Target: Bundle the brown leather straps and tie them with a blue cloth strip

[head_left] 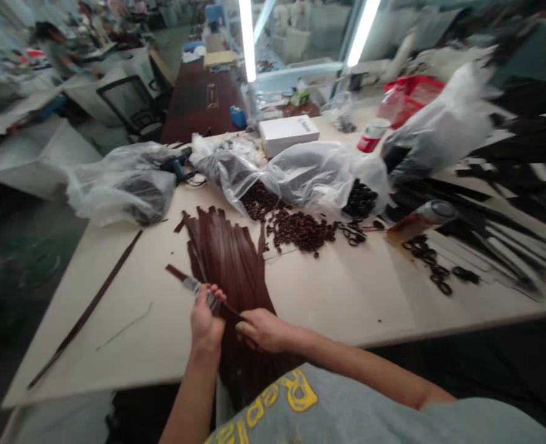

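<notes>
A bundle of dark brown leather straps [227,253] lies fanned out on the pale table [356,296], its near end hanging over the front edge. My left hand [206,317] grips one brown strap [178,272] together with a small metal-looking piece, lifted just above the bundle. My right hand [264,330] pinches the same strap a little further along, over the bundle's near end. A heap of small brown rings [296,228] sits behind the straps.
Clear plastic bags [301,172] spill rings at mid-table; another bag [125,182] sits at the left. A single long strap [85,314] lies at the left. Black rings [434,265], black straps [499,216], a bottle lying on its side [416,222] and a white box [289,132] are to the right and back.
</notes>
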A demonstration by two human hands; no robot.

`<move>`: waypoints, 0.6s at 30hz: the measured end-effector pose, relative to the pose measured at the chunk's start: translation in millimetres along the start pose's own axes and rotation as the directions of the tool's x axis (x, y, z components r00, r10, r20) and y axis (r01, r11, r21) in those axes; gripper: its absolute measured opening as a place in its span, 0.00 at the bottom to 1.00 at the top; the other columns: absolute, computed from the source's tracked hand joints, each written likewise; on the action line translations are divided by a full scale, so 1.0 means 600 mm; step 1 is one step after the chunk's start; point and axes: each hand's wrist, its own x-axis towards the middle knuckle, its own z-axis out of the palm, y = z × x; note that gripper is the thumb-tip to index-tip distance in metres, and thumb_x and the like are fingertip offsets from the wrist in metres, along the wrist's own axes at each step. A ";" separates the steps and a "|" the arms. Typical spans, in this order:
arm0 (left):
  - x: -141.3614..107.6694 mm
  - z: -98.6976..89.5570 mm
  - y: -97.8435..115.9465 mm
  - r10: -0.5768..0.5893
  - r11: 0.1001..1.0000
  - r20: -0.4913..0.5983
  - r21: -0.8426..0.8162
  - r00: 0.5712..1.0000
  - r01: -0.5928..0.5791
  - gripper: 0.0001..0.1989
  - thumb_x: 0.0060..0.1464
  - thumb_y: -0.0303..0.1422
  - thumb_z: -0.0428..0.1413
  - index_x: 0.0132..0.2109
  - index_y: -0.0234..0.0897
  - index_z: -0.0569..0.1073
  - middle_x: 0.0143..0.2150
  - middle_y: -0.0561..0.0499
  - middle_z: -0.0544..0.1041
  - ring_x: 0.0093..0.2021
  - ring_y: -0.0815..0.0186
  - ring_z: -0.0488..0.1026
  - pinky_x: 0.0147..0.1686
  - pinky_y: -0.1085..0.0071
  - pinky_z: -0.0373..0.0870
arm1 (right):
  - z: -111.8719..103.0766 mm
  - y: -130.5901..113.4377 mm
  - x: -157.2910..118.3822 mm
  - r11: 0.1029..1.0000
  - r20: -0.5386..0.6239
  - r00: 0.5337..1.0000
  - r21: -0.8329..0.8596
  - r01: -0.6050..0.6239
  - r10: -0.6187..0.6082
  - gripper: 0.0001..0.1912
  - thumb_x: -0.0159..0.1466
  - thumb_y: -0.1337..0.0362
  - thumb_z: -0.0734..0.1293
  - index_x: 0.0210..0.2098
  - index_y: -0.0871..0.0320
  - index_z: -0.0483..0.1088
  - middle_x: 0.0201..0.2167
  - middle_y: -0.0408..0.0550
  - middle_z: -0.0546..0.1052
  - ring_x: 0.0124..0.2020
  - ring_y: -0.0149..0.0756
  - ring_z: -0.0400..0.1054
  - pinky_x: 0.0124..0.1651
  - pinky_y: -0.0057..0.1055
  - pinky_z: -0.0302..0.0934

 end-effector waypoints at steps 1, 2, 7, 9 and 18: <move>0.007 0.003 0.004 0.027 1.000 -0.014 -0.007 1.000 -0.027 0.08 0.64 0.28 0.51 0.33 0.34 0.67 0.24 0.58 0.70 0.20 0.78 0.68 0.23 0.82 0.68 | -0.004 -0.004 0.005 0.999 -0.022 1.000 -0.033 0.013 -0.014 0.11 0.68 0.65 0.59 0.30 0.60 0.67 0.19 0.40 0.67 0.20 0.26 0.61 0.23 0.21 0.51; 0.014 0.004 0.007 0.062 0.998 -0.016 -0.005 0.998 -0.062 0.07 0.61 0.30 0.56 0.34 0.34 0.67 0.24 0.58 0.70 0.20 0.78 0.68 0.23 0.82 0.68 | -0.009 -0.005 0.009 0.999 -0.029 0.999 -0.051 0.020 -0.021 0.11 0.69 0.65 0.59 0.30 0.61 0.66 0.19 0.40 0.67 0.19 0.26 0.60 0.23 0.21 0.51; 0.019 -0.005 0.020 0.215 0.976 0.140 -0.009 0.967 -0.216 0.24 0.46 0.44 0.68 0.45 0.36 0.72 0.31 0.55 0.76 0.25 0.73 0.72 0.26 0.77 0.70 | -0.018 0.011 0.018 0.998 0.007 1.000 -0.056 0.024 -0.024 0.13 0.70 0.62 0.56 0.32 0.60 0.64 0.18 0.39 0.66 0.16 0.25 0.59 0.20 0.21 0.51; 0.012 -0.011 0.028 0.222 0.975 0.140 -0.053 0.965 -0.217 0.25 0.50 0.48 0.64 0.50 0.38 0.72 0.38 0.51 0.79 0.30 0.70 0.76 0.30 0.73 0.74 | -0.014 0.019 0.014 1.000 0.032 0.999 0.017 0.000 -0.001 0.14 0.70 0.60 0.55 0.32 0.59 0.64 0.17 0.38 0.64 0.15 0.25 0.57 0.18 0.21 0.50; -0.012 -0.028 0.001 0.148 0.987 0.241 0.023 0.959 -0.158 0.21 0.49 0.45 0.66 0.42 0.35 0.71 0.26 0.58 0.72 0.23 0.75 0.69 0.26 0.78 0.67 | 0.024 0.020 0.027 0.984 -0.050 0.998 0.172 0.045 -0.037 0.24 0.66 0.43 0.58 0.32 0.58 0.63 0.16 0.37 0.63 0.13 0.26 0.54 0.15 0.22 0.49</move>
